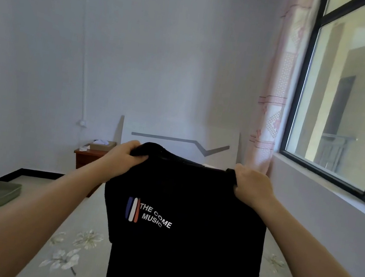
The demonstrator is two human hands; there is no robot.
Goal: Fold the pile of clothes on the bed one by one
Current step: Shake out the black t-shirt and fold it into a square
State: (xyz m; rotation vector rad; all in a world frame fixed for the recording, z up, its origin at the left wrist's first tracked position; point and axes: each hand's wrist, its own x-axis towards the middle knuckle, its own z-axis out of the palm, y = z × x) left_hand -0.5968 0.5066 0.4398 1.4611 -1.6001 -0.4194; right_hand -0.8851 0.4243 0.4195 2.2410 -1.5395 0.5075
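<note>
Fingers [137,158] of the left hand [122,159] are curled over one shoulder of the black shirt [185,210], gripping the fabric. The right hand [251,187] grips the other shoulder in the same way, fingers closed on the cloth. The shirt hangs upright between both hands, held in the air above the bed [80,241], with its lower part running out of view at the bottom edge. White lettering "THE COME MUSIC" and blue, white and red stripes face the camera. The bed carries a pale sheet with a flower print. The headboard [177,135] stands at the far edge against the wall. A nightstand [86,157] stands beside the far left corner. A window [353,97] and a curtain [276,93] are on the right.
</note>
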